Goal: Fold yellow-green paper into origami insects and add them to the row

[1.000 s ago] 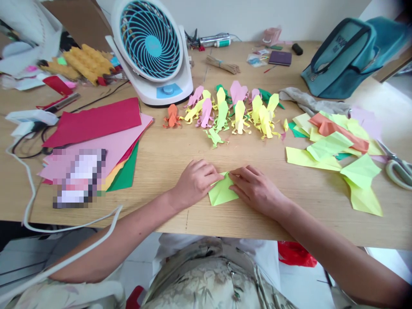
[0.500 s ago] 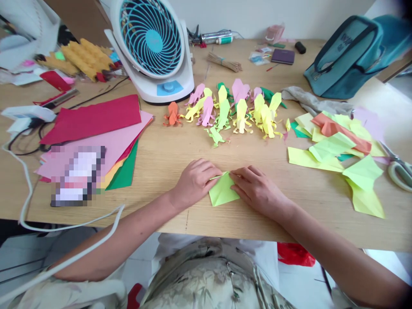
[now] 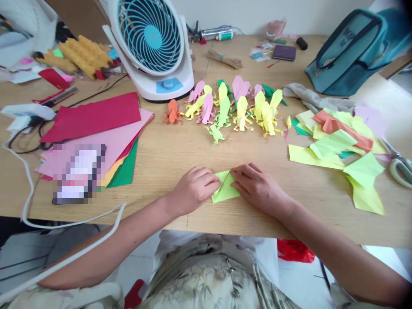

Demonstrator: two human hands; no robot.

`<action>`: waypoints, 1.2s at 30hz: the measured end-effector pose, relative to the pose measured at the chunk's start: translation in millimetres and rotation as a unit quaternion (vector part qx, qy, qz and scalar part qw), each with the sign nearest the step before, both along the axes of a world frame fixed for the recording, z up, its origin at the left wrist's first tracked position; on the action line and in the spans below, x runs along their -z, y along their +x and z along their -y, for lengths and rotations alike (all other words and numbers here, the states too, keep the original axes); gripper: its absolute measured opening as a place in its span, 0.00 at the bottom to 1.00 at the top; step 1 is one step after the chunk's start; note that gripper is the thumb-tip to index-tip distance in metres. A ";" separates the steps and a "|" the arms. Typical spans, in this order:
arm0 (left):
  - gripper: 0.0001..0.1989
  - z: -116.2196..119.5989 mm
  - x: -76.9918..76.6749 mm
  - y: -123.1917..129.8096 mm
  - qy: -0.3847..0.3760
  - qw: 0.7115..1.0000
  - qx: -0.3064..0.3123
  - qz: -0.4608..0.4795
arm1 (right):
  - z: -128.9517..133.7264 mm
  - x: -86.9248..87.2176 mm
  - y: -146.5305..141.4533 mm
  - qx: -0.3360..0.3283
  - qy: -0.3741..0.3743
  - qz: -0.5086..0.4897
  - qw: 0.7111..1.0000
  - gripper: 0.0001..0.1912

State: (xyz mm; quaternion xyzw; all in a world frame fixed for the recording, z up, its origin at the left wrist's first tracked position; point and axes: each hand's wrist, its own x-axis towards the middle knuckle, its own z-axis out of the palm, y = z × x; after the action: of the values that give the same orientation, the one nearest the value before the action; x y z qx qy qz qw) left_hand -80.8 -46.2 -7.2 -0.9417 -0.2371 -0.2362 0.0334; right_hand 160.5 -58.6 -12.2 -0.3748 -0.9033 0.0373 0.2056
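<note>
A light green folded paper [image 3: 227,192] lies on the wooden table in front of me, with a crease or flap edge running across it. My left hand [image 3: 197,189] is closed at its left edge, fingertips pinching the paper. On the right edge, my right hand [image 3: 255,187] holds the paper with thumb and fingers together near the top corner. Beyond my hands stand several folded paper figures, among them an orange one [image 3: 173,111], a pale yellow one [image 3: 242,112] and a small green one [image 3: 216,134].
Coloured sheets [image 3: 96,118] and a pixelated phone [image 3: 80,174] lie left, near a white cable [image 3: 27,184]. A fan [image 3: 167,86] stands behind. Paper scraps [image 3: 333,143], scissors [image 3: 401,167] and a teal bag [image 3: 344,56] are at the right.
My left hand has moved down slightly along the paper's left side, uncovering more of its upper left part. My right hand stays almost where it was. The view has shifted slightly.
</note>
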 end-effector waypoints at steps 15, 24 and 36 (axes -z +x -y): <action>0.08 1.0 1.1 -12.4 -0.003 0.995 0.090 -0.041 | -0.4 0.7 5.1 0.000 0.020 0.014 1.000 0.13; 0.09 2.1 3.6 -13.6 0.014 0.992 0.123 -0.013 | -2.2 0.7 6.8 0.006 0.014 0.022 1.000 0.12; 0.11 12.9 3.9 -5.5 -0.009 0.994 0.109 -0.029 | -0.4 -7.6 2.6 -0.068 -0.018 0.031 0.997 0.15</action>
State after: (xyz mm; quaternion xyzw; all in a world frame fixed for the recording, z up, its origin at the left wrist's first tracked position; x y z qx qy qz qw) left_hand -86.3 -59.2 -11.1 -0.9686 -0.1342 -0.2090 0.0064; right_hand 163.1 -58.1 -4.7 -0.3174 -0.9316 0.0562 0.1678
